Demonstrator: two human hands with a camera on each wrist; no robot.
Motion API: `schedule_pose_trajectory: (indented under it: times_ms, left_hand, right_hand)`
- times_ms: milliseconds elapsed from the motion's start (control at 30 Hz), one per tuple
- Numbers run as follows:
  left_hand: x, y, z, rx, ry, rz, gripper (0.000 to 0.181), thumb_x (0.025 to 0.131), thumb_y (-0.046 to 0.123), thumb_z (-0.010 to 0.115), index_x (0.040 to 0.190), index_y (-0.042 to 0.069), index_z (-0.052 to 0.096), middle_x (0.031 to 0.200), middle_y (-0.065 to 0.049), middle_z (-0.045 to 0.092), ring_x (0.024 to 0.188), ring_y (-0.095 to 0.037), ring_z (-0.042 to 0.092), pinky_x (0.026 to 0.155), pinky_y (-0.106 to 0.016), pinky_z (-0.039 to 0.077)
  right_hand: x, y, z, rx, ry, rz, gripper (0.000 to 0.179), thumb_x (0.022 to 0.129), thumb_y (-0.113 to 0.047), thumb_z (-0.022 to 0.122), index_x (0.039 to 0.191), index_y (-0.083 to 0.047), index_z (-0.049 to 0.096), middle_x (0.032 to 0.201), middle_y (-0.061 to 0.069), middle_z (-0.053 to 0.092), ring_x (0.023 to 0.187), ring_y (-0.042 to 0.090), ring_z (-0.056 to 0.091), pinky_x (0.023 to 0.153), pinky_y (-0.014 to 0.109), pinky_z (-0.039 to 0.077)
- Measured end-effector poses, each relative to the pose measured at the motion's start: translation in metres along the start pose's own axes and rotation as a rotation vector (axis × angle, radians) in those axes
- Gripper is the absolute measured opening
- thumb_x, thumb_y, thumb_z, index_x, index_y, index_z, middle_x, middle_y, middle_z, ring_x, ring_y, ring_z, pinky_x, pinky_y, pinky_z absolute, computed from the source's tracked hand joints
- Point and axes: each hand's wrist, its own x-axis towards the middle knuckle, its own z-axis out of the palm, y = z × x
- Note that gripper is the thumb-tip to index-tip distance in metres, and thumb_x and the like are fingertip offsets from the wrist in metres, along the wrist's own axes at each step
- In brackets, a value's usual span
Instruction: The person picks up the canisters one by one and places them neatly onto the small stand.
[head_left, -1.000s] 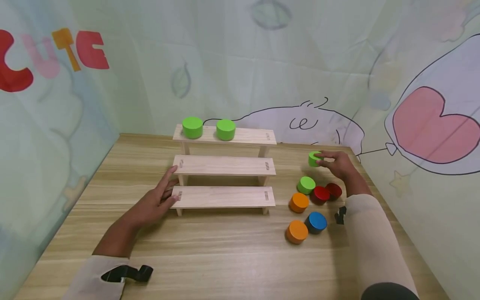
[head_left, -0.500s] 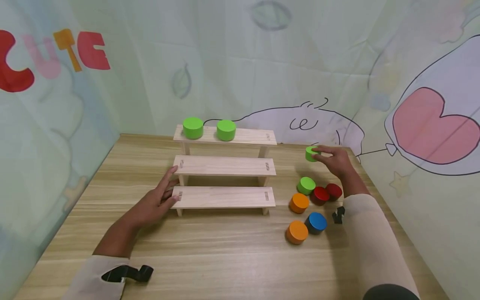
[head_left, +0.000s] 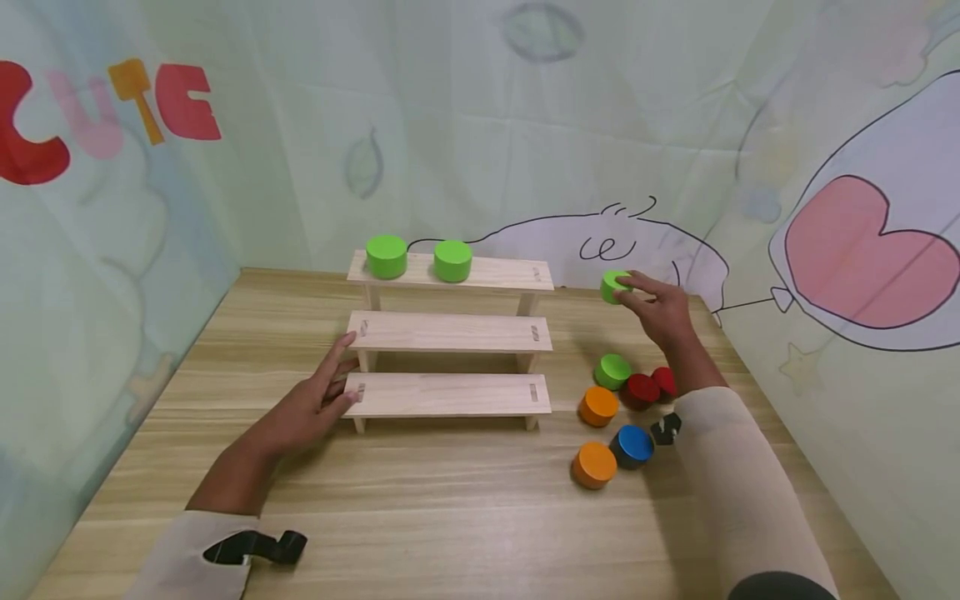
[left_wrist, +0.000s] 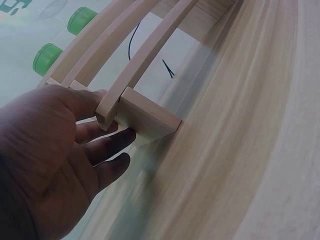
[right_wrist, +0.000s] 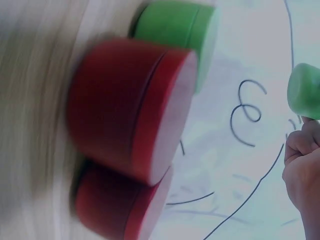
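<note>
My right hand pinches a green round tin between thumb and fingers, raised above the far right of the table. In the right wrist view that green tin shows at the right edge, above the fingers. My left hand holds the left end of a three-step wooden stand. In the left wrist view its thumb lies on the bottom step's end, its fingers below by the side leg. On the top step are two more green tins, one at the left end and one near the middle.
Right of the stand several tins stand on the table: a green one, red ones, orange ones and a blue one. Printed cloth walls enclose the table at the back and sides.
My right hand has lifted the green tin higher and carried it slightly left, away from the table. My left hand and the stand have not moved.
</note>
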Motion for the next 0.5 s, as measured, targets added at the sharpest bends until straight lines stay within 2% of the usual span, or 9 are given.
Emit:
schedule_pose_trajectory:
  times_ms: [67,133,300,500]
  left_hand:
    - [0.000,0.001,0.000,0.000,-0.002,0.000,0.090,0.116,0.011,0.052,0.177,0.027,-0.012,0.171,-0.039,0.032,0.150,-0.055,0.050,0.114,-0.065,0.050]
    - [0.000,0.000,0.000,0.003,-0.002,0.003,0.089,0.116,0.011,0.052,0.177,0.027,-0.011,0.171,-0.039,0.032,0.150,-0.055,0.050,0.113,-0.065,0.050]
    - [0.000,0.000,0.000,0.008,0.004,0.010,0.089,0.116,0.011,0.053,0.177,0.025,-0.011,0.171,-0.040,0.033,0.149,-0.055,0.051,0.112,-0.064,0.051]
    - [0.000,-0.001,-0.001,0.003,0.001,0.011,0.090,0.116,0.011,0.053,0.177,0.027,-0.011,0.171,-0.039,0.032,0.150,-0.055,0.050,0.113,-0.065,0.050]
  right_hand:
    - [-0.001,-0.006,0.003,0.034,0.014,-0.009,0.042,0.104,-0.027,0.077,0.142,-0.009,0.074,0.164,0.012,0.058,0.159,0.034,0.049,0.093,0.016,0.050]
    - [-0.001,-0.012,0.007,0.063,0.021,-0.018,0.042,0.105,-0.026,0.077,0.143,-0.010,0.074,0.164,0.011,0.058,0.160,0.032,0.048,0.093,0.015,0.048]
    - [-0.002,-0.031,0.017,0.136,0.060,-0.072,0.039,0.103,-0.023,0.078,0.140,-0.010,0.075,0.162,0.013,0.060,0.159,0.031,0.049,0.090,0.016,0.050]
    - [-0.002,-0.050,0.030,0.176,0.148,-0.123,0.036,0.101,-0.017,0.080,0.137,-0.010,0.077,0.160,0.019,0.060,0.156,0.032,0.053,0.081,0.008,0.051]
